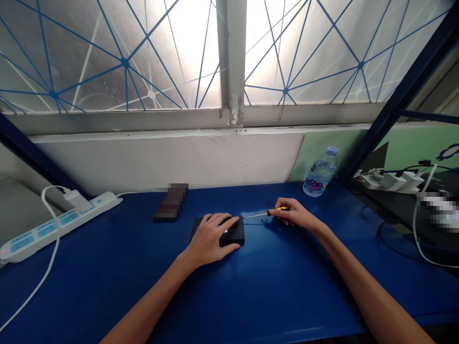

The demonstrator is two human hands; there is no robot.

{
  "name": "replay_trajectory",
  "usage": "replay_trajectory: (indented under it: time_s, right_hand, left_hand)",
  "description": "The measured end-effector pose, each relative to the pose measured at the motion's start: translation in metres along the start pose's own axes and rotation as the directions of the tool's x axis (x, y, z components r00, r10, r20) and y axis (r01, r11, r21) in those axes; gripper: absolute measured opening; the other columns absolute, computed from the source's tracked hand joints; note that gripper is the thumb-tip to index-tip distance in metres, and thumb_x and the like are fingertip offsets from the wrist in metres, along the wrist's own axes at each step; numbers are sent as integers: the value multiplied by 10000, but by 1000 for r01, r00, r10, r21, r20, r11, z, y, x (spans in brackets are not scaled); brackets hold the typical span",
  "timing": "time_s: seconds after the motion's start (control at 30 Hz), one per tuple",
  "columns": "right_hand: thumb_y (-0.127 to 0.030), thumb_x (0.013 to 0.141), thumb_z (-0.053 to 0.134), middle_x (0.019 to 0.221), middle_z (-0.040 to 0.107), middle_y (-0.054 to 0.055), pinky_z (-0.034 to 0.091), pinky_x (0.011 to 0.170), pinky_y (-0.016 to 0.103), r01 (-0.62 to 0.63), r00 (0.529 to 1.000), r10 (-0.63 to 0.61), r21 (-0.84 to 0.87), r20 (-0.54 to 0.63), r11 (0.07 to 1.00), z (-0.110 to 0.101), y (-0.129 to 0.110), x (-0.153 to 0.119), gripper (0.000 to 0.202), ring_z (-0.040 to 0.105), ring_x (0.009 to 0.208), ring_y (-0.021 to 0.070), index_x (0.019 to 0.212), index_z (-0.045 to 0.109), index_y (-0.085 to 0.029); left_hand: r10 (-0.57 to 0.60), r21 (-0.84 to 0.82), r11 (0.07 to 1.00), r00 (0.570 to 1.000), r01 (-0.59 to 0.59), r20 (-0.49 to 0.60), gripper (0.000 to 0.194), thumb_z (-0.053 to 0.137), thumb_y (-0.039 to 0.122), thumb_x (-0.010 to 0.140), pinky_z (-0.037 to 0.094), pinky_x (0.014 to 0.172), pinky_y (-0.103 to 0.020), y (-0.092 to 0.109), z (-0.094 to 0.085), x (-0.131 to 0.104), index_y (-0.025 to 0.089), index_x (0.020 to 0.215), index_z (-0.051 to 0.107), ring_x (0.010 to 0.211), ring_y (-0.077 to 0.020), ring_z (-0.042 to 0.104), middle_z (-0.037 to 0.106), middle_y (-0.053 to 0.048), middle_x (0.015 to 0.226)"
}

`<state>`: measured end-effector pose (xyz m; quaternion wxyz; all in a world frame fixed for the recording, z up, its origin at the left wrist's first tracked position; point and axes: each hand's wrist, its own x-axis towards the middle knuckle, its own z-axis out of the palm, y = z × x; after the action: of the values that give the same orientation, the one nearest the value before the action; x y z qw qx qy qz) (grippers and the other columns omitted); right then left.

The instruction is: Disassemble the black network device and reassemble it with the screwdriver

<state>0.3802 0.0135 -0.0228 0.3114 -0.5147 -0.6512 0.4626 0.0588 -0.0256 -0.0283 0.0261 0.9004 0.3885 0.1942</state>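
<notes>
A flat black box [234,236] is set on the blue table [251,291], in front of the person, and is partly covered by the left hand [213,239]. The left fingers are spread across its top and the thumb is held apart along the near edge; whether the box is gripped or only pressed down cannot be told. A screwdriver [268,213] with a yellow and black handle is held in the closed fingers of the right hand [292,212], and its thin shaft is pointed leftward at the box's right end, near the far corner; whether the tip is seated cannot be made out. Small dark pieces [264,220] are scattered just beside the shaft. A pixelated dark object [170,203] is seen beyond the box, to the left, and a water bottle [318,176] is stood upright near the wall.
</notes>
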Motion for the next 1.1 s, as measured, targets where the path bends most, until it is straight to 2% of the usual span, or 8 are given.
replay_trajectory:
  time_s: [0.1,0.23,0.37,0.5,0.77,0.87,1.0,1.1]
  right_hand:
    - [-647,788,673,583,540,-19,315,461,243,30,998,-35,-91,-49,995,1,4,3,484,454,475,95,696,585,-180]
    - [-689,870,542,521,395,-47,279,488,250,40,995,-55,-177,-80,983,3,2,2,576,353,490,86,595,487,-186]
    - [-646,783,692,576,475,-74,270,430,234,-42,999,43,-28,27,999,1,-7,-4,472,349,435,76,867,532,-210]
    - [-602,752,736,514,508,-67,281,412,235,-65,995,64,19,72,998,-1,-6,-5,463,433,396,102,875,518,-212]
    - [-672,882,529,565,446,-25,251,516,255,71,995,-89,-338,-39,938,-1,7,4,563,375,548,104,644,599,-167]
    - [-672,886,530,593,471,-25,265,527,254,71,996,-80,-267,-24,961,-1,3,2,539,379,564,108,701,596,-170]
    - [-601,759,741,633,520,-53,274,487,230,-24,998,26,-39,55,999,-2,-2,-2,465,375,527,94,909,543,-209]
    - [-588,720,778,607,498,-67,246,447,226,-73,995,70,44,76,996,-3,-2,-3,486,334,475,77,882,511,-215]
  left_hand:
    - [-1,2,1000,1000,1,4,661,712,477,859,419,1040,-535,0,0,0,252,1445,504,1265,-348,548,599,-131,1388]
    - [-2,16,1000,1000,1,14,661,701,477,868,414,1040,-545,0,1,0,257,1456,493,1270,-356,539,591,-139,1389]
    - [-5,20,1000,1000,4,30,661,688,472,881,412,1041,-548,1,0,0,261,1470,474,1273,-351,531,582,-137,1392]
    - [-4,20,1000,999,3,33,666,688,471,879,415,1039,-550,1,0,0,263,1474,471,1264,-350,533,582,-131,1385]
    - [2,22,1000,1000,-2,30,664,687,464,882,419,1038,-542,2,0,0,259,1476,471,1264,-346,532,584,-136,1381]
    - [1,25,1000,1000,-2,26,667,685,471,883,417,1042,-544,2,0,0,268,1479,467,1267,-348,533,584,-131,1385]
    - [3,24,1000,1000,-4,26,675,686,476,880,416,1045,-548,1,0,0,274,1484,462,1267,-350,533,581,-130,1388]
    - [5,21,1000,1000,-6,29,674,677,480,888,411,1048,-555,0,1,0,275,1490,454,1267,-348,531,578,-129,1390]
